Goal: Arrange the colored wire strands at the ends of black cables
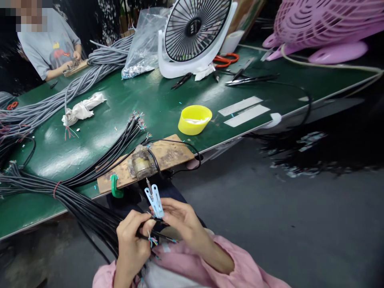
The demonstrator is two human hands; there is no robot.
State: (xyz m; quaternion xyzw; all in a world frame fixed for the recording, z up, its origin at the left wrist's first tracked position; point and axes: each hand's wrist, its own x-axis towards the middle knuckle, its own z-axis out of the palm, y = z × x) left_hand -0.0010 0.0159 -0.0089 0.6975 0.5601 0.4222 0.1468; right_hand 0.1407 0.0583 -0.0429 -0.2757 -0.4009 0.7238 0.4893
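Note:
My left hand point(134, 234) is closed around the end of a black cable point(154, 219), below the front edge of the table. Thin coloured wires point(153, 241) stick out beside its fingers. Close by on the right, my right hand point(183, 221) has thumb and fingers closed at the jaw end of a light blue clothespin point(155, 201). What lies between those fingertips is partly hidden. Just above the clothespin, a pointed metal tip point(148, 184) juts from a stained metal block point(141, 163) on a wooden board point(171, 154).
A green clamp point(115, 187) sits at the board's edge. Bundles of black cables point(87, 204) cross the left side. Behind stand a yellow cup point(194, 122), a white fan point(195, 34), pliers point(252, 80) and orange-handled scissors point(226, 60). A co-worker point(51, 44) sits at the far left.

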